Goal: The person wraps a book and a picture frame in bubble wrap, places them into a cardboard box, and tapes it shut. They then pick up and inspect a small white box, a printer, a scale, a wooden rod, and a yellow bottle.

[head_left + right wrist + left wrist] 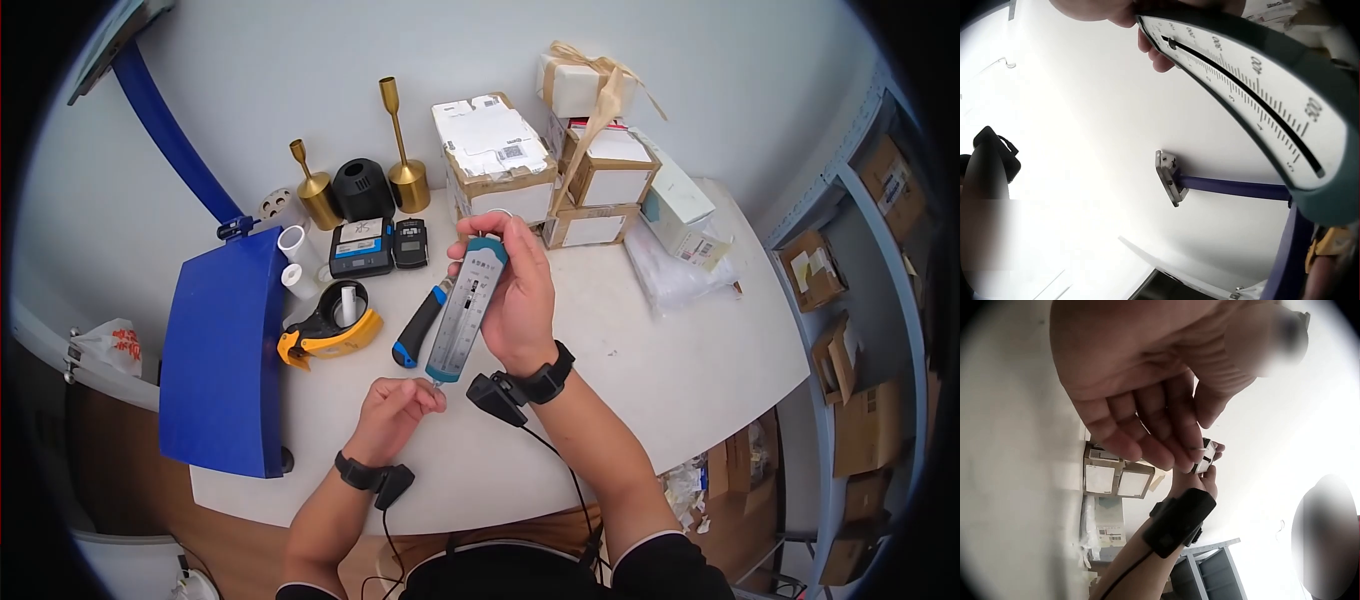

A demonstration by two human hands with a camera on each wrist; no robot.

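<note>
A teal-framed spring scale (pixel 466 310) is held up above the table, tilted, its top ring towards the back. My right hand (pixel 520 300) grips its upper part from the right side, fingers curled behind and over the top. At its lower end, my left hand (pixel 393 415) pinches the small hook between thumb and fingertips. The right wrist view shows the printed dial face (pixel 1254 94) with its black pointer near the low end. In the left wrist view, the curled fingers (pixel 1179 440) of my left hand meet the metal hook.
Behind the scale lies a blue-and-black handled tool (pixel 420 325). To the left are a yellow tape dispenser (pixel 345 340), a blue stand (pixel 222 355), black devices (pixel 362 247) and brass candlesticks (pixel 408 185). Cardboard boxes (pixel 495 150) and a plastic bag (pixel 665 265) stand behind and right.
</note>
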